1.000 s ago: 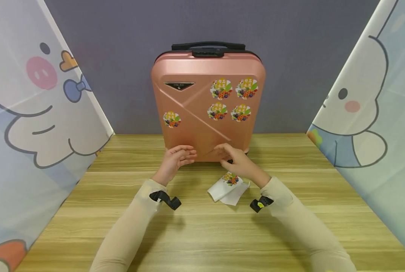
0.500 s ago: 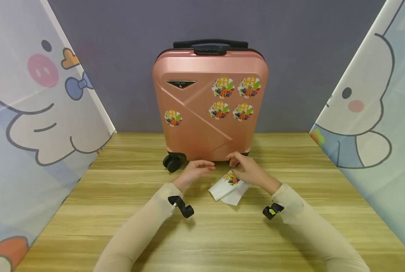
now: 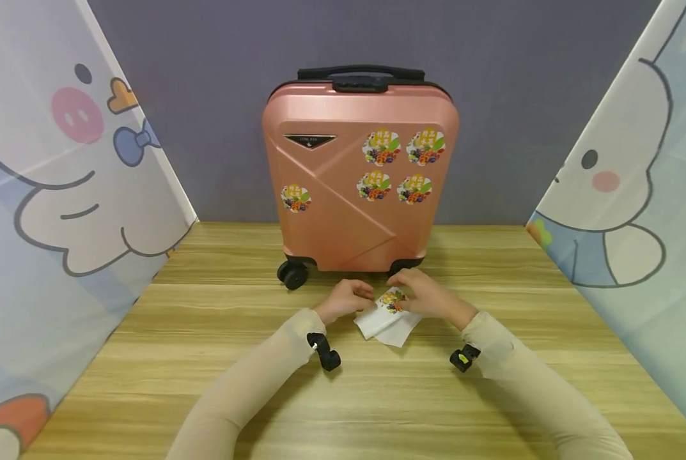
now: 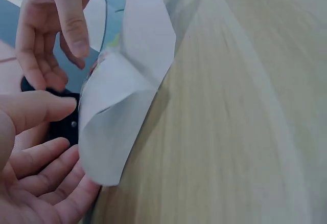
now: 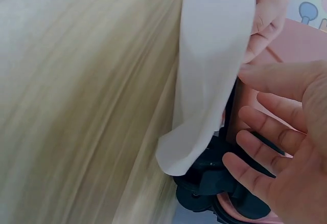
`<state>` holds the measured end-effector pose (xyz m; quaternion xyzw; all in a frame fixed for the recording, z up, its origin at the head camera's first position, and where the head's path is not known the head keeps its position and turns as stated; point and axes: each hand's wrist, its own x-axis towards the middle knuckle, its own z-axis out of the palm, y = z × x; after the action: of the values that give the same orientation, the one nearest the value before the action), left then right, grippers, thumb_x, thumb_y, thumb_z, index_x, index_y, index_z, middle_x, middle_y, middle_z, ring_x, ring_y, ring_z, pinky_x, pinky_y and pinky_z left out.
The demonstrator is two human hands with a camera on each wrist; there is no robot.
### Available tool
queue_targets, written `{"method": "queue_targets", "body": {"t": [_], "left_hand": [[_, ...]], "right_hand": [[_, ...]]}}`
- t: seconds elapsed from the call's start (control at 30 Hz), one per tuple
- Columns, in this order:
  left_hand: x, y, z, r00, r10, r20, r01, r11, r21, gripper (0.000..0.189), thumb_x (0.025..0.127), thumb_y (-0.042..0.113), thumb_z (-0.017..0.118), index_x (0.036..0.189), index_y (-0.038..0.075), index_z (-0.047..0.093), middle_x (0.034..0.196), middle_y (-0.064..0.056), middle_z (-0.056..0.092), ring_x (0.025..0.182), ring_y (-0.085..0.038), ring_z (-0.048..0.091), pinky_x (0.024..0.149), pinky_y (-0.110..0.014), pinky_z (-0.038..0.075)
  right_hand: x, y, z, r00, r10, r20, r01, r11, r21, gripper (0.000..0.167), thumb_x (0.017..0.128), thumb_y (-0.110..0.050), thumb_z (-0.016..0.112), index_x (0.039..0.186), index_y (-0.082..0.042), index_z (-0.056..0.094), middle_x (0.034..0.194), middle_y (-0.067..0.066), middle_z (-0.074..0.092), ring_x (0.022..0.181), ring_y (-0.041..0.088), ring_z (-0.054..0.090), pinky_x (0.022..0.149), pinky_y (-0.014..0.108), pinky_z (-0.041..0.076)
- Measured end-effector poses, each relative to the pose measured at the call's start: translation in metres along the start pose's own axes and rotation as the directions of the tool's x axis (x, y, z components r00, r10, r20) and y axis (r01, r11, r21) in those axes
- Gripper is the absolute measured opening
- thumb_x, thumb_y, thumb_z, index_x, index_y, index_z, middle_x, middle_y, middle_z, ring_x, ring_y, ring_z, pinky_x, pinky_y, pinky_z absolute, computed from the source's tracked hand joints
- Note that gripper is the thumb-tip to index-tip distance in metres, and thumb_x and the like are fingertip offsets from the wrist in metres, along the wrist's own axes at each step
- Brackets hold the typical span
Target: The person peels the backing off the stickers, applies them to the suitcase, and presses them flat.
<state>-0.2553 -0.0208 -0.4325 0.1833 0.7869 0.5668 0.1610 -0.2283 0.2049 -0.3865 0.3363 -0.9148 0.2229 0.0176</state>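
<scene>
A white backing sheet (image 3: pixel 397 330), curled and creased, lies on the table with one round fruit sticker (image 3: pixel 392 300) showing on top. My left hand (image 3: pixel 345 300) is at the sheet's left edge; in the left wrist view its thumb (image 4: pixel 46 109) and fingers (image 4: pixel 48 183) are apart, fingertips right by the curled paper (image 4: pixel 110 132). On the other side, my right hand (image 3: pixel 430 296) reaches over the sheet's right part. Its thumb (image 5: pixel 276 78) comes up to the paper's edge in the right wrist view, the fingers spread loosely below.
Behind the hands a pink suitcase (image 3: pixel 348 236) stands upright on the wooden table (image 3: pixel 377 396), with several round fruit stickers (image 3: pixel 381 147) on its front. A black wheel (image 3: pixel 293 275) shows at its lower left. Cartoon-print panels (image 3: pixel 89 211) flank the table.
My left hand has moved right and down from the suitcase's lower front to the sheet's left edge. The right hand has come down and slightly right over the sheet.
</scene>
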Motion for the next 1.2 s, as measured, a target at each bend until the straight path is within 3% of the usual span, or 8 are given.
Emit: {"method": "queue_targets", "body": {"t": [0.2, 0.4, 0.53, 0.93, 1.2], "left_hand": [[0.002, 0.0, 0.003, 1.0, -0.006, 0.008, 0.006, 1.0, 0.023, 0.041, 0.078, -0.003, 0.078, 0.117, -0.009, 0.066, 0.098, -0.015, 0.072, 0.084, -0.019, 0.068, 0.072, -0.028, 0.057], [0.0, 0.002, 0.002, 1.0, 0.012, -0.021, -0.013, 0.999, -0.033, 0.04, 0.077, -0.006, 0.079, 0.115, -0.007, 0.068, 0.094, -0.013, 0.073, 0.082, -0.018, 0.068, 0.071, -0.027, 0.058], [-0.003, 0.004, 0.0, 0.999, 0.024, -0.043, -0.026, 0.998, -0.06, 0.037, 0.075, -0.007, 0.081, 0.11, -0.005, 0.07, 0.091, -0.011, 0.073, 0.079, -0.016, 0.068, 0.071, -0.026, 0.057], [-0.012, 0.022, -0.007, 0.999, 0.03, -0.014, -0.031, 0.997, -0.072, 0.036, 0.077, -0.009, 0.08, 0.11, -0.003, 0.069, 0.093, -0.01, 0.073, 0.081, -0.02, 0.07, 0.072, -0.029, 0.058], [-0.011, 0.027, -0.011, 0.999, 0.032, -0.015, -0.033, 0.996, -0.089, 0.036, 0.08, -0.006, 0.079, 0.114, -0.003, 0.068, 0.095, -0.01, 0.074, 0.082, -0.018, 0.07, 0.071, -0.027, 0.057]], "right_hand": [[0.004, -0.002, 0.004, 0.999, -0.018, 0.036, 0.02, 0.999, -0.045, 0.044, 0.083, -0.011, 0.081, 0.121, 0.005, 0.064, 0.117, 0.015, 0.063, 0.112, 0.036, 0.056, 0.095, 0.051, 0.049], [0.006, -0.006, 0.005, 0.999, -0.023, 0.035, 0.025, 0.997, -0.075, 0.04, 0.084, -0.011, 0.08, 0.119, 0.004, 0.066, 0.115, 0.016, 0.062, 0.108, 0.034, 0.056, 0.09, 0.047, 0.052], [0.005, -0.006, 0.006, 0.999, -0.046, 0.0, 0.046, 0.994, -0.104, 0.035, 0.085, -0.011, 0.08, 0.115, 0.003, 0.069, 0.112, 0.014, 0.063, 0.105, 0.032, 0.056, 0.089, 0.045, 0.052], [0.006, -0.019, -0.001, 0.979, -0.166, -0.118, 0.144, 0.974, -0.177, 0.018, 0.081, -0.001, 0.081, 0.098, 0.0, 0.075, 0.098, 0.008, 0.063, 0.093, 0.026, 0.055, 0.08, 0.039, 0.053], [0.006, -0.02, 0.0, 0.944, -0.254, -0.21, 0.214, 0.957, -0.195, 0.013, 0.08, 0.001, 0.081, 0.092, 0.0, 0.074, 0.093, 0.007, 0.062, 0.088, 0.024, 0.055, 0.076, 0.036, 0.053]]}}
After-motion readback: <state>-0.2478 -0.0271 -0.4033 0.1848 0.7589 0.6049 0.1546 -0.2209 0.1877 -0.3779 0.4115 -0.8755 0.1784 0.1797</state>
